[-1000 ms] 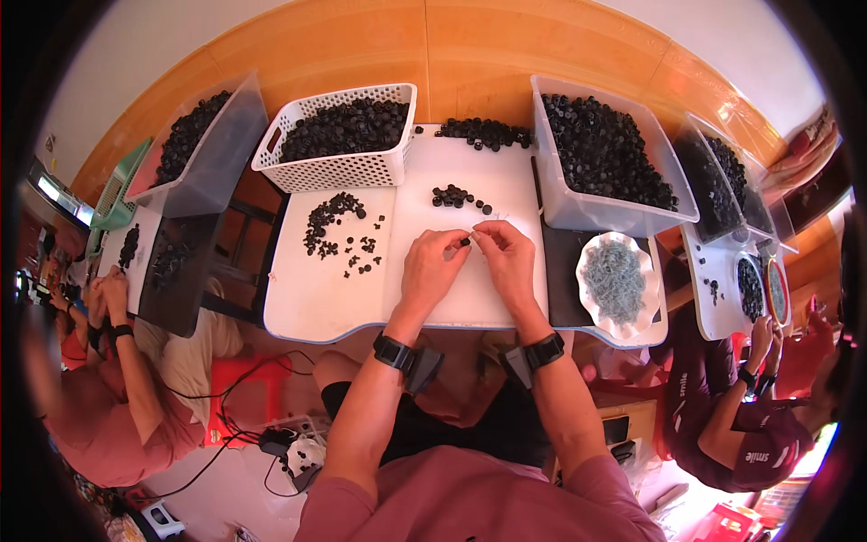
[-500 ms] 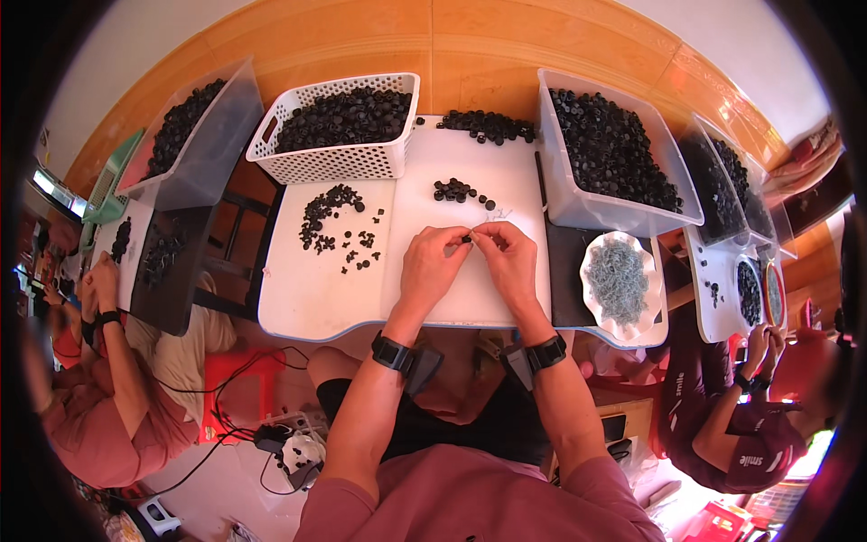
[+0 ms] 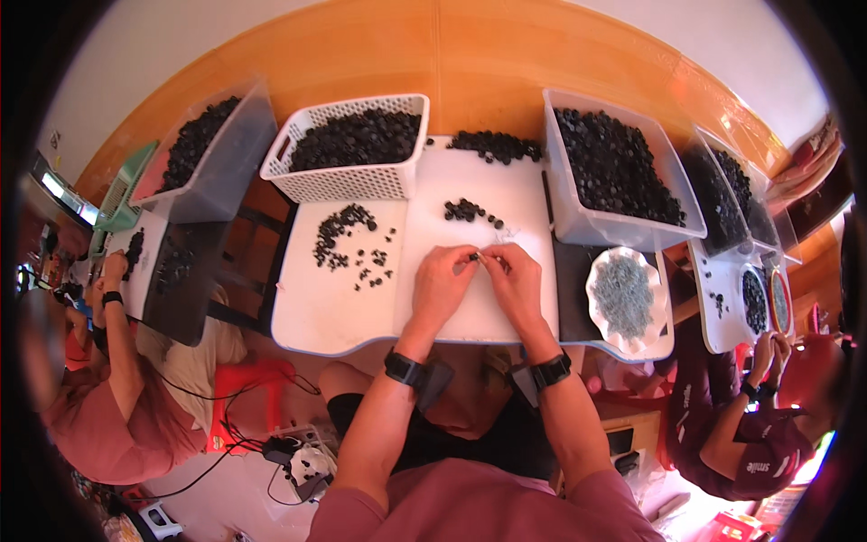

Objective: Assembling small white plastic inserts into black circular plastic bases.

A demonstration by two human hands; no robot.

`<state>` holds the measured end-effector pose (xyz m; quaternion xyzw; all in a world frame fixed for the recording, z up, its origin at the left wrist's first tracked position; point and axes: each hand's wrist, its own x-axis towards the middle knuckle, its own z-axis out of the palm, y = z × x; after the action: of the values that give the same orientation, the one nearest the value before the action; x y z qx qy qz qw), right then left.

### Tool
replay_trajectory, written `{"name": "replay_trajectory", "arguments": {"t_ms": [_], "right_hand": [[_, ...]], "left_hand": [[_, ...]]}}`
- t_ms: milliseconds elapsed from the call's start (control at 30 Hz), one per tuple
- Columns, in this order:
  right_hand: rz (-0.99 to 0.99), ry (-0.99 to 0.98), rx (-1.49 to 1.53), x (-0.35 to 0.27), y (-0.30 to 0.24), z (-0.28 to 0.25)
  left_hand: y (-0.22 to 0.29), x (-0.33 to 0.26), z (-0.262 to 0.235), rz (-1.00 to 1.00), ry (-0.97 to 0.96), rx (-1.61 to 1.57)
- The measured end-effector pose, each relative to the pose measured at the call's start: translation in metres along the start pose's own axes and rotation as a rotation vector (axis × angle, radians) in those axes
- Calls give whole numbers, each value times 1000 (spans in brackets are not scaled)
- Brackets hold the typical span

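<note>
Over the front middle of the white table (image 3: 361,312), my left hand (image 3: 442,285) is closed, its thumb and fingertips pinching a small round black part (image 3: 474,257). Close against it, the fingertips of my right hand (image 3: 515,285) are pinched together at the part's right side; whatever they grip is too small to make out. Just beyond my hands lie a few thin metal pieces (image 3: 508,235). Farther back is a short row of black caps (image 3: 470,211). Left of my hands, small black pieces (image 3: 336,237) are spread in a curved heap, with several loose ones beside it.
A white perforated basket (image 3: 348,185) and a clear bin (image 3: 623,237), both full of black parts, flank more caps (image 3: 497,145) at the back. Right stands a scalloped white bowl (image 3: 664,312) of thin metal pieces. Co-workers sit at tables left (image 3: 117,379) and right (image 3: 741,434).
The whole scene sits lower in the picture and a little to the right. My hands stay together over the same spot on the table, fingers slightly shifted around the black part.
</note>
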<state>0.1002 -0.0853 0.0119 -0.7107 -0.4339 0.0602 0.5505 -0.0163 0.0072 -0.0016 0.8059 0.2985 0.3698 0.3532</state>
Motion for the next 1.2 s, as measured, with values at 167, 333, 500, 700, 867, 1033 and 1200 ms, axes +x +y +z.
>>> {"name": "replay_trajectory", "arguments": {"t_ms": [167,333,500,700,867,1033,1200], "right_hand": [[-88,53,-75,-7,6,-2],[-107,17,-62,-11,0,-5],[-199,69,-30,-13,1,-2],[-119,45,-21,-12,-4,-3],[-148,15,1,-7,-1,-5],[101,-46,255,-4,9,1],[112,-38,217,-6,7,-2]], "left_hand": [[3,-7,2,28,-42,-25],[9,-8,-3,52,-59,-5],[14,-8,-7,54,-62,1],[8,-8,-3,48,-60,-3],[-2,-7,6,28,45,-29],[-4,-4,1,15,54,-32],[1,-5,2,6,30,-31]]}}
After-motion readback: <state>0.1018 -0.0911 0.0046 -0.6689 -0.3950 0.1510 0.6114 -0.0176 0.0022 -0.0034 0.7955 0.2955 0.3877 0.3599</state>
